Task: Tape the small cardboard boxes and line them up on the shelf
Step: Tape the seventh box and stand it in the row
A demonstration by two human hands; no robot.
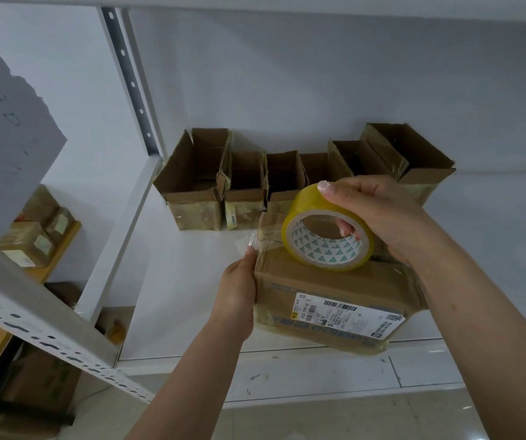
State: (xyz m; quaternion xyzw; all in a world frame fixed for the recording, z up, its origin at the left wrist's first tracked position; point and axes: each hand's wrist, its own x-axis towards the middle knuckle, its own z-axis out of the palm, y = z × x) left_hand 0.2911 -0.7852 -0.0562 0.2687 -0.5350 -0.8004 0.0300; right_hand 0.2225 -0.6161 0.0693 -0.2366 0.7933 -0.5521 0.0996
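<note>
A closed cardboard box [334, 293] with a white shipping label lies at the front of the white shelf [185, 296]. My right hand [379, 214] grips a roll of yellow tape [328, 233] above the box top, fingers through its core. A clear strip of tape runs from the roll to the box's left edge. My left hand [239, 293] holds the box's left side, its thumb pressing the tape end there. Several open cardboard boxes [245, 185] stand in a row at the back of the shelf.
A perforated metal upright [131, 81] and a slanted shelf rail [49, 338] frame the left side. Taped parcels [33, 239] sit on a wooden surface at far left, under a torn grey sheet [7, 131]. The tiled floor [350, 376] shows below the shelf.
</note>
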